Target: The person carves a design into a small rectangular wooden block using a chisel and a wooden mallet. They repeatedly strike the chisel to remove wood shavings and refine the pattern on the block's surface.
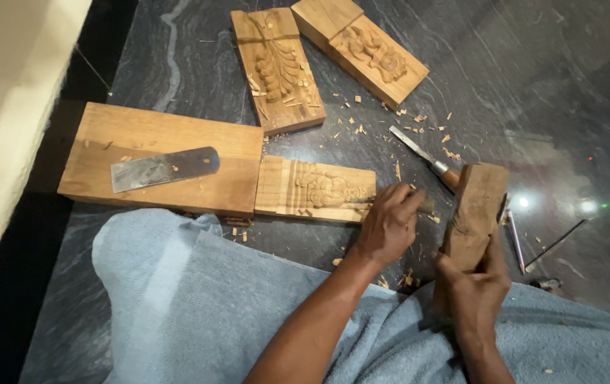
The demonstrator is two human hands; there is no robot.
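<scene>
Left hand (pixel 389 224): centre of the frame, fingers curled around a tool handle that is mostly hidden under them, its knuckles at the right end of the nearest carved panel.
Right hand (pixel 472 291): lower right, clenched around the bottom of a wooden mallet block (pixel 474 213), which stands upright and a little tilted.
Carved panels: three. One (pixel 315 190) lies in the middle, just left of the left hand, with a figure cut into it; one (pixel 276 67) sits at upper centre with a leaf pattern; one (pixel 372 53) lies to its right at the top, angled, with another relief.
Plain boards: one large plank (pixel 162 156) at left, butted against the middle carved panel.
Flat blades: one broad metal blade (pixel 164 168) resting on top of the plank.
Chisels on the floor: one with a wooden handle (pixel 426 156) just above the mallet block, pointing to the upper left; two thin tools (pixel 515 238) to the right of the block, one pale, one dark.
Wood chips (pixel 404 117): scattered, too many to count, mainly between the upper panels and the hands.
Floor (pixel 532 85): dark stone with pale veins.
Cloth (pixel 191 299): one pale blue garment over the lap, filling the bottom of the frame.
</scene>
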